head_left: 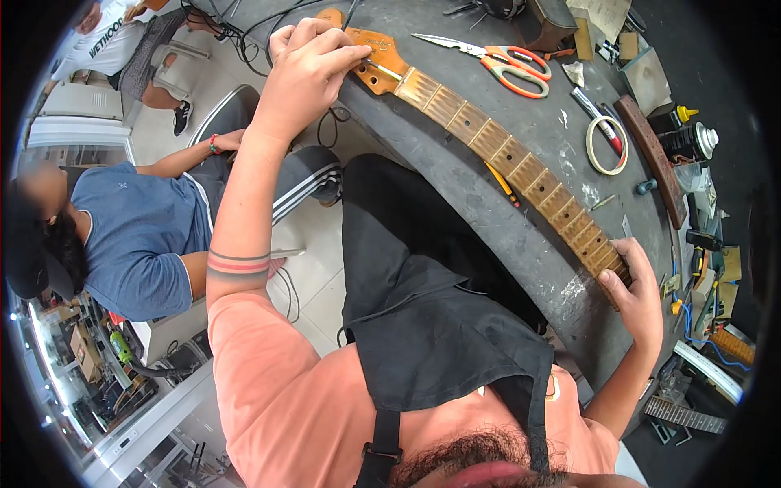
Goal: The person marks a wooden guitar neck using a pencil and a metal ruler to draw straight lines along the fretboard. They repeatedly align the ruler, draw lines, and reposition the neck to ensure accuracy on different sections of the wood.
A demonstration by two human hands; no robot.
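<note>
A guitar neck (pixel 506 157) with a worn, stained wooden fretboard lies diagonally over the grey workbench, its orange-brown headstock (pixel 381 50) at the far left. My left hand (pixel 313 61) is closed over the headstock, fingers bent around a thin rod-like tool (pixel 386 70). The tool's pale end meets the headstock end of the fretboard; its exact kind is unclear, and my fingers hide part of it. At the other end, my right hand (pixel 637 285) grips the neck's heel, thumb on top of the fretboard and fingers around the far edge.
Orange-handled scissors (pixel 517 69), a tape roll (pixel 607 145), a red-and-silver marker (pixel 598 120) and a yellow pencil (pixel 502 183) lie on the workbench (pixel 455 183). Bottles and tools crowd the right side. A seated person in blue (pixel 142 236) is at my left; another person sits farther back.
</note>
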